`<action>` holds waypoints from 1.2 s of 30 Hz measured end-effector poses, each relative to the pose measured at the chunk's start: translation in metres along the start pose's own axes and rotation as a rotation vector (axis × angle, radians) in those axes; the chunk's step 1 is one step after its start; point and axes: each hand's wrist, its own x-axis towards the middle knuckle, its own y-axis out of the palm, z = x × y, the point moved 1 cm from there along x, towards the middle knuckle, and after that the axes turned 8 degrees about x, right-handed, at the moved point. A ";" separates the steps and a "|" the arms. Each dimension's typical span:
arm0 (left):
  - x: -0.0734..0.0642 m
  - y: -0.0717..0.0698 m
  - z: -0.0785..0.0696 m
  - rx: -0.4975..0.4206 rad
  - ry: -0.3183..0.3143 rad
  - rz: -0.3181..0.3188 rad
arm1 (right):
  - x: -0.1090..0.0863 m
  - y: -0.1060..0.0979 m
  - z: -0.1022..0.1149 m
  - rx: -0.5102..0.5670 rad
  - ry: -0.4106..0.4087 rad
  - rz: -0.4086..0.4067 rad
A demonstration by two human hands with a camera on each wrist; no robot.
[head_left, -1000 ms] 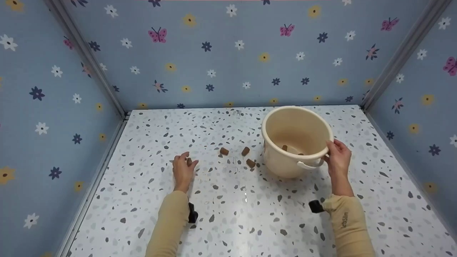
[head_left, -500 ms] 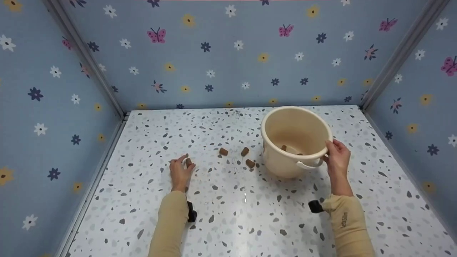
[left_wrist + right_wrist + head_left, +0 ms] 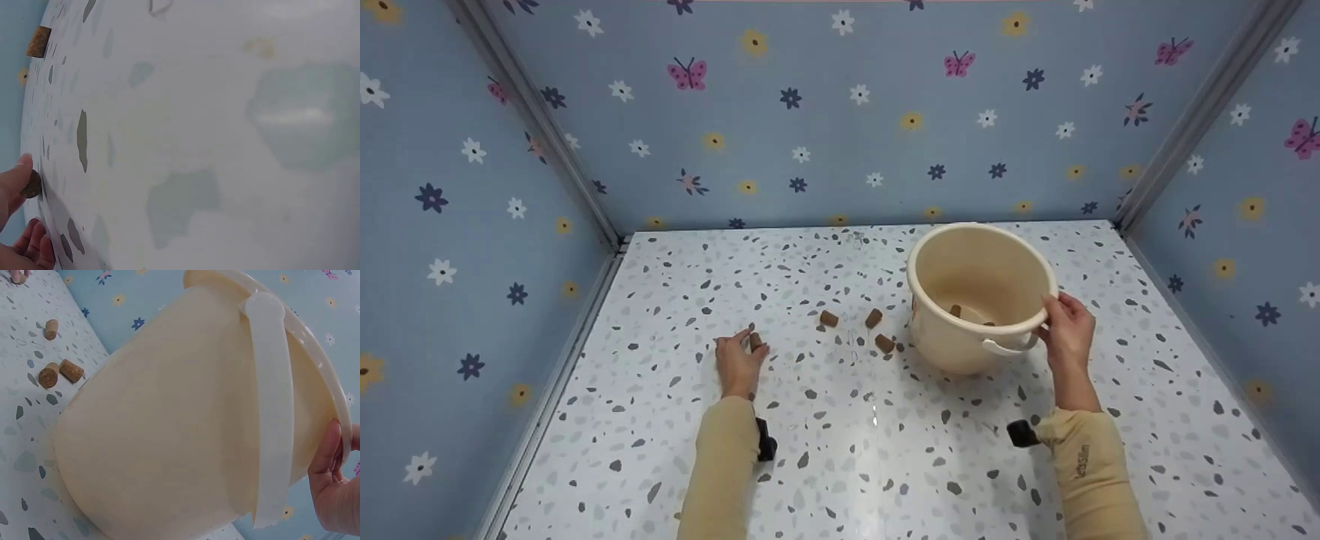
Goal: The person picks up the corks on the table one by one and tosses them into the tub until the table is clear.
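My left hand (image 3: 737, 364) is low at the table on the left, its thumb and fingers curled round a brown cork (image 3: 755, 342). In the left wrist view the thumb (image 3: 17, 177) lies against that cork (image 3: 34, 185), which it partly covers. At the right, my right hand (image 3: 1070, 330) grips the rim of a cream bucket (image 3: 960, 349), thumb outside. The bucket tilts slightly, its mouth facing me. A few corks (image 3: 955, 310) show inside it. Its white handle (image 3: 273, 410) hangs down along the outer wall.
Three more corks lie between my left hand and the bucket: one cork (image 3: 829, 319) to the left, another (image 3: 874, 318) behind, a third (image 3: 884, 343) close beside the bucket. Blue flowered panels (image 3: 840, 135) enclose the speckled table (image 3: 825, 480) at the back and sides.
My left hand has drawn slightly nearer to me and left, and its thumb has closed in on the cork. The right hand and bucket stay as they were.
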 end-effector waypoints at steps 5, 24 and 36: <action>0.001 0.001 -0.001 0.010 -0.023 0.004 | -0.036 0.029 0.029 0.049 0.014 0.013; 0.002 0.000 -0.008 -0.009 -0.015 -0.024 | 0.022 -0.014 -0.021 0.016 -0.061 -0.030; 0.002 0.000 -0.030 -0.012 0.017 -0.076 | -0.005 0.003 0.006 -0.013 0.030 -0.005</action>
